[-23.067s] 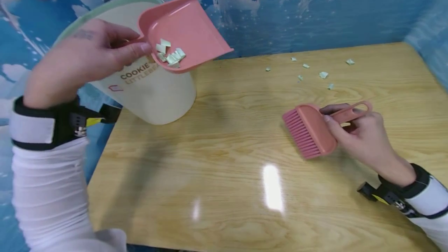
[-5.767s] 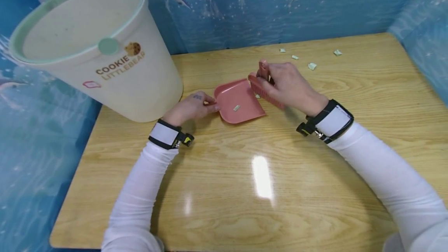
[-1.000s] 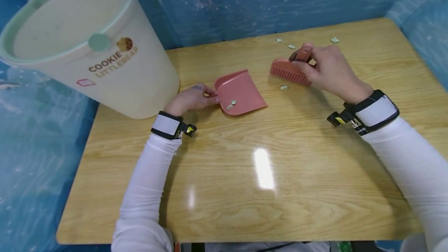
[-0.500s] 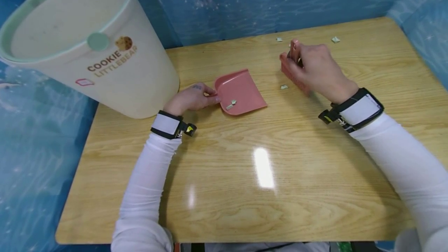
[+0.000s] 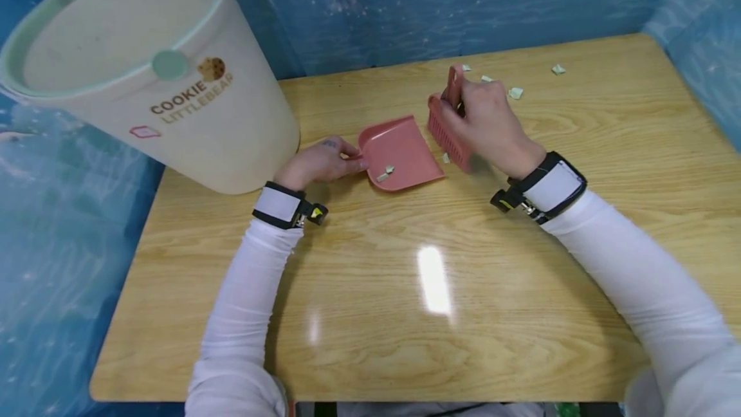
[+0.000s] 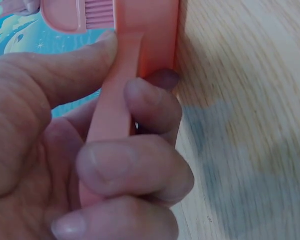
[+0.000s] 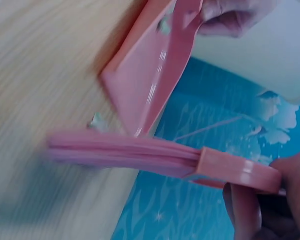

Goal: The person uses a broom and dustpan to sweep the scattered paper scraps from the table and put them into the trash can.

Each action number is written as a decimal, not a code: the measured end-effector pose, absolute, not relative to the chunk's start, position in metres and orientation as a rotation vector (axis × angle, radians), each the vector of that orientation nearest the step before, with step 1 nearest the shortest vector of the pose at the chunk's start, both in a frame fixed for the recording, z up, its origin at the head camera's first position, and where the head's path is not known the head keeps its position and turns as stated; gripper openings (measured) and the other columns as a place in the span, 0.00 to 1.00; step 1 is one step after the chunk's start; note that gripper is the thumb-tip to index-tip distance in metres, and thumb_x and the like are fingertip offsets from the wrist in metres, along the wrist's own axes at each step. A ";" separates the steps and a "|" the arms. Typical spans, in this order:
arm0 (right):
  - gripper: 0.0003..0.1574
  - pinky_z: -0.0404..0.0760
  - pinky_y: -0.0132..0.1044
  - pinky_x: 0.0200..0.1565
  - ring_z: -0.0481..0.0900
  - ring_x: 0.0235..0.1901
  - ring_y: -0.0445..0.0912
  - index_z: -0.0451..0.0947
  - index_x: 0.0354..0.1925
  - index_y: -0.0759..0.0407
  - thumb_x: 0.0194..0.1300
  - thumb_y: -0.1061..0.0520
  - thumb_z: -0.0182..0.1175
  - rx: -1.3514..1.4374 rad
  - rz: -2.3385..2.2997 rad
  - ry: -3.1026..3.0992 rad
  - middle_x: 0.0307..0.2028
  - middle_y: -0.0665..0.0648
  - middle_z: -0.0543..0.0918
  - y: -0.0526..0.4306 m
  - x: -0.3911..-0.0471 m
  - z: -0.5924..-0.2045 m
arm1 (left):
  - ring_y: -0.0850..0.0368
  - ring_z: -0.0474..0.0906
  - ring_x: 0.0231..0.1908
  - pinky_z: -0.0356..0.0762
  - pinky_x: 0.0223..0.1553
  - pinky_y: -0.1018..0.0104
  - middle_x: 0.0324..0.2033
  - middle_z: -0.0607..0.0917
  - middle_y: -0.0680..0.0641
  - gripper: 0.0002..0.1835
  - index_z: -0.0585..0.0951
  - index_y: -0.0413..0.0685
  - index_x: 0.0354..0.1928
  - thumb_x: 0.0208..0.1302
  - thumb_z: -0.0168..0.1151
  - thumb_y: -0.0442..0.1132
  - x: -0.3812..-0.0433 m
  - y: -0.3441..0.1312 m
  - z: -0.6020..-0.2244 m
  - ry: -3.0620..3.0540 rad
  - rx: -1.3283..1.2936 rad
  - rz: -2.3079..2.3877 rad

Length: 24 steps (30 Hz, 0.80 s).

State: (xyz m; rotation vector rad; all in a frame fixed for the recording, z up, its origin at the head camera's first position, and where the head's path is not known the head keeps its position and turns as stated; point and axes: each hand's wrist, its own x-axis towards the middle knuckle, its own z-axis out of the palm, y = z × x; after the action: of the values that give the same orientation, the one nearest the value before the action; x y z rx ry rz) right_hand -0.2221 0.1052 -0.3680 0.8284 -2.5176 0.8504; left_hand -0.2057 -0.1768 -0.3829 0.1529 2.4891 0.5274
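Observation:
My left hand [image 5: 320, 163] grips the handle of a pink dustpan [image 5: 402, 150], which lies on the table with its lip to the right. In the left wrist view, fingers [image 6: 134, 165] curl round that handle. Two pale green paper scraps [image 5: 386, 173] lie in the pan near its handle end. My right hand [image 5: 492, 124] holds a pink hand brush [image 5: 448, 134] by its handle, bristles down, just right of the lip. One small scrap [image 5: 446, 158] sits between bristles and lip; the right wrist view shows the same scrap [image 7: 96, 121] beside the blurred bristles.
A tall cream bin [image 5: 231, 121] with a green rim stands at the left, behind my left hand. Several more scraps [image 5: 515, 92] lie toward the back of the wooden table [image 5: 359, 314]. A blue sea-patterned backdrop [image 5: 463, 11] rises behind the table and at its sides.
The brush in my right hand has moved left toward the dustpan, and the loose scrap has shifted left with it, close to the lip. My left hand and the dustpan stay nearly still.

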 end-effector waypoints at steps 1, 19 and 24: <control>0.22 0.58 0.35 0.17 0.62 0.11 0.45 0.67 0.20 0.61 0.72 0.56 0.54 0.821 0.870 -2.517 0.11 0.55 0.67 0.102 -0.222 -0.368 | 0.48 0.66 0.54 0.66 0.58 0.52 0.55 0.68 0.43 0.30 0.71 0.47 0.63 0.68 0.54 0.59 -0.206 -0.177 -0.383 2.489 0.150 0.526; 0.20 0.60 0.35 0.17 0.63 0.11 0.46 0.72 0.23 0.62 0.72 0.56 0.53 0.807 0.962 -2.539 0.15 0.57 0.74 0.073 -0.222 -0.363 | 0.49 0.66 0.52 0.67 0.57 0.52 0.55 0.68 0.44 0.30 0.71 0.48 0.63 0.68 0.54 0.60 -0.206 -0.175 -0.380 2.475 0.106 0.521; 0.19 0.66 0.29 0.18 0.72 0.15 0.43 0.80 0.28 0.62 0.72 0.54 0.52 0.793 1.135 -2.555 0.22 0.56 0.82 0.067 -0.220 -0.359 | 0.48 0.66 0.54 0.67 0.58 0.51 0.55 0.69 0.44 0.31 0.70 0.47 0.64 0.68 0.53 0.60 -0.205 -0.175 -0.379 2.474 0.116 0.503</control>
State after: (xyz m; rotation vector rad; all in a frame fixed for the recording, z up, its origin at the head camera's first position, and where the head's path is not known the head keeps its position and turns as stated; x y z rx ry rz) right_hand -0.2198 0.0667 -0.3593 0.7927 -2.5548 1.1350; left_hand -0.2048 -0.1746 -0.3795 0.1159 2.4741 0.5030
